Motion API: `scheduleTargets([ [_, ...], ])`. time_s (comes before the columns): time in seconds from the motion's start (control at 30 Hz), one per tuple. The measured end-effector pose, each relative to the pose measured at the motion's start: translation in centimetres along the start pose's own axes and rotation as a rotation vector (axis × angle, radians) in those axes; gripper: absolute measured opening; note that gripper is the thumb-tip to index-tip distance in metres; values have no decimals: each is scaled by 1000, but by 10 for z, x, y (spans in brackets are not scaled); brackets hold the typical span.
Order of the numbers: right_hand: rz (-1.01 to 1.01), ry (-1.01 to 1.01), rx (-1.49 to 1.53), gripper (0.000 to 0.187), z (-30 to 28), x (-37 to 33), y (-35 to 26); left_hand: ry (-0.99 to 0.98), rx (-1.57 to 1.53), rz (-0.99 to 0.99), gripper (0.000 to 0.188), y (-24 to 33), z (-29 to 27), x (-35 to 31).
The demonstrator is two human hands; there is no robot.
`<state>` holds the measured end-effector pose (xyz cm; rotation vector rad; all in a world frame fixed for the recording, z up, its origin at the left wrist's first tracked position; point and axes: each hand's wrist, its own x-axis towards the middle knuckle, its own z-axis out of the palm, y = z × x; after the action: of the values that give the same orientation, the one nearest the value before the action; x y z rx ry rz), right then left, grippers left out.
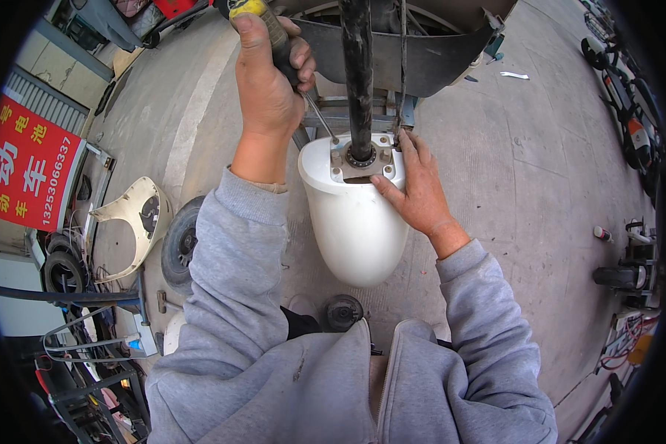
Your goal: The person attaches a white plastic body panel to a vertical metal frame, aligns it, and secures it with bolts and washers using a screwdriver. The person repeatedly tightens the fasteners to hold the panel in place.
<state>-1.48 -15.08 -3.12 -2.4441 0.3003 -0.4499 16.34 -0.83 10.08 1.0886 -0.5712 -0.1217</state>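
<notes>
A white front fender (pixel 355 229) of a scooter sits around a black steering column (pixel 358 74), with a metal mounting plate and bolts at its top. My left hand (pixel 270 81) is closed around the black and yellow handle of a screwdriver (pixel 280 46). The thin shaft slants down to a screw at the plate's left far corner, where the tip appears to meet it. My right hand (pixel 418 181) lies on the fender's right edge, fingers stretched out and thumb on the near rim of the plate. Beside its fingertips hangs a black cable (pixel 402 66).
A dark body panel (pixel 422 63) rises beyond the column. To the left lie a cream plastic shell (pixel 144 229), a loose wheel (pixel 183 244) and a hammer (pixel 166 302), near a red sign (pixel 33 159). Parked scooters (pixel 625 122) line the right side. A round black part (pixel 342 312) is near my feet.
</notes>
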Motion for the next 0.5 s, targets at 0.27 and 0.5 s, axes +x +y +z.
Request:
scheduleTargets([
  [0.27, -7, 12, 2, 91, 2, 0, 2, -64, 223, 174, 71, -4, 1, 8],
  [0.5, -7, 14, 0, 90, 2, 0, 1, -12, 297, 496, 39, 0, 10, 10],
])
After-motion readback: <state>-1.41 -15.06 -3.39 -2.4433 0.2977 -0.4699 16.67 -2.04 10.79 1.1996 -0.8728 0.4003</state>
